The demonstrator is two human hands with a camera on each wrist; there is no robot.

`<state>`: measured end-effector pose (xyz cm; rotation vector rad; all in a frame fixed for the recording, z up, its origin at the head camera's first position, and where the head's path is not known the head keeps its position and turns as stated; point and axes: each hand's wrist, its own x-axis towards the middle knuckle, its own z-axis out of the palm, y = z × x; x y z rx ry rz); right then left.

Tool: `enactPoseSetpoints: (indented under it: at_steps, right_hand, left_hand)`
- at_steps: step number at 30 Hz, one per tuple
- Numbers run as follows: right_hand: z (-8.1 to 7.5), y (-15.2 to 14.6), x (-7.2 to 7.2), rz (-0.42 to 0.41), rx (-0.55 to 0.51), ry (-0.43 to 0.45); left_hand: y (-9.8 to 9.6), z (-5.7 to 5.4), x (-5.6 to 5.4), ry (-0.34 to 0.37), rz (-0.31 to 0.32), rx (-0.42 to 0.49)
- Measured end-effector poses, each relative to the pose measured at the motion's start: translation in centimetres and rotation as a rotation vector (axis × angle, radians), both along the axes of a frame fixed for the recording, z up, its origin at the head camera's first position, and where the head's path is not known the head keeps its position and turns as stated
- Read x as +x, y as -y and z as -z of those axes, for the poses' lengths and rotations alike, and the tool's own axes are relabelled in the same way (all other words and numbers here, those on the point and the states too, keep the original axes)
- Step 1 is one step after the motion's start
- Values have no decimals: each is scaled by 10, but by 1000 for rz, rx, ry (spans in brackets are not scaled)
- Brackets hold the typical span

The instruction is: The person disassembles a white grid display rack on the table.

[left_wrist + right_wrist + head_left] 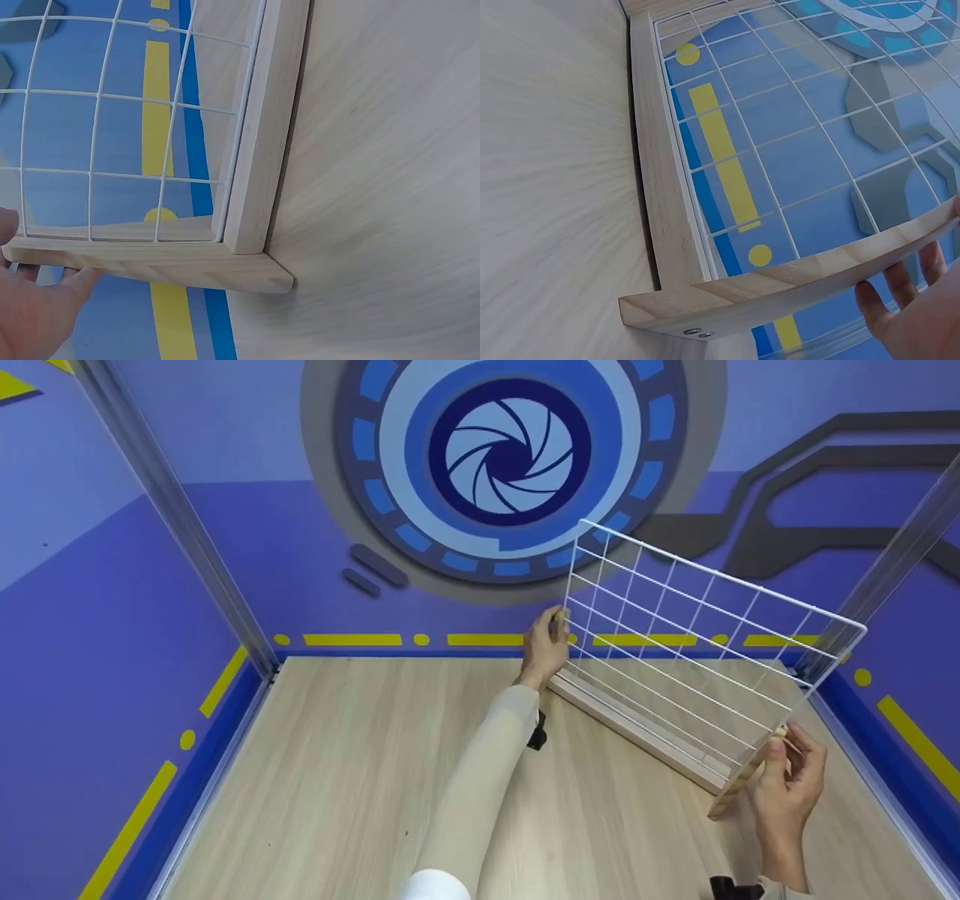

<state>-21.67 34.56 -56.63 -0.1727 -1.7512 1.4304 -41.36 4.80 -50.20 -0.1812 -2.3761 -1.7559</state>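
Note:
A white wire grid point(673, 559) stands upright in a wooden frame, angled across the right part of the table. Its base bar point(637, 725) runs along the bottom between two short wooden side pieces. My left hand point(546, 645) grips the far side piece point(187, 268), thumb on one side and fingers on the other. At the near end, my right hand point(791, 784) holds the other side piece point(739, 781) near its upper end. Screw heads point(693, 331) show low on that near piece in the right wrist view.
The light wood-grain tabletop point(360, 765) extends left and in front of the frame. Behind it rises a blue printed wall point(247, 562). Metal posts point(187, 532) stand at the back corners, and the right side wall point(915, 660) is close to my right hand.

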Motion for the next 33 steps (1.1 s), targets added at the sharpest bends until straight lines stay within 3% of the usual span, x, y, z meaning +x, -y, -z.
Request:
enactPoseSetpoints:
  at_steps: [8, 11, 19, 27, 33]
  right_hand:
    - [6, 0, -3, 9, -28, -42]
    - [6, -2, -2, 27, -23, -37]
    - [7, -8, -2, 34, -27, -41]
    - [5, -7, 0, 39, -16, -39]
    - [4, -6, -3, 37, -25, -44]
  left_hand:
    - [3, -5, 1, 49, 24, 59]
    - [5, -8, 4, 55, 45, 36]
    - [13, -13, 12, -38, 65, -129]
    - [15, -14, 26, -54, 89, -80]
    - [15, -18, 33, -124, 86, -90]
